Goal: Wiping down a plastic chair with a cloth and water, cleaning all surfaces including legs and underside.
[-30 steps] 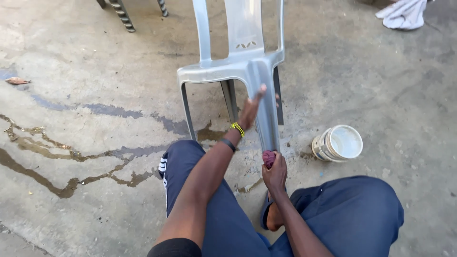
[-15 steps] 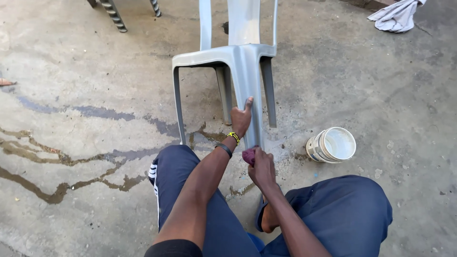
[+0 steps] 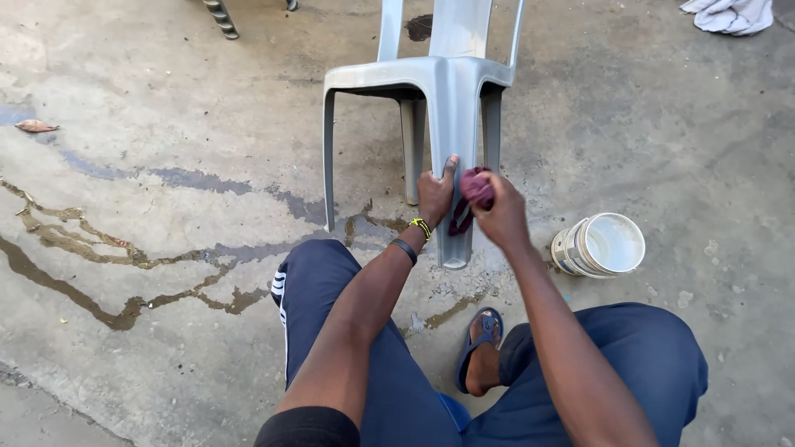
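Head view: grey plastic chair (image 3: 431, 79) stands upright on wet, stained concrete floor (image 3: 166, 273), straight ahead of the seated person. Its nearest front leg (image 3: 455, 165) points at the camera, long axis running vertical in frame from the seat corner down to the foot between the person's knees.

Left hand (image 3: 435, 194) is wrapped around the left side of that leg, about mid-height, fingers curled on it, thumb up along the plastic. Closed grip, steadying the leg. Beaded yellow-green band and a dark band on the wrist.

Right hand (image 3: 501, 217) is closed on a bunched maroon rag (image 3: 474, 189), rag pressed against the right face of the same leg, level with the left hand. Cannot tell exactly how the fingers pinch the rag; the hand's back hides them.

Both hands are touching the leg, one on each side, so neither is really nearer. The leg continues below the hands to its foot, and above them to the seat.

White bucket (image 3: 600, 244) lies tipped on its side just right of the right hand, mouth towards the camera. Blue sandal (image 3: 480, 348) on the person's foot is below the leg's foot. White cloth (image 3: 729, 15) sits far at top right. Dry leaf (image 3: 35, 126) lies well apart at left.
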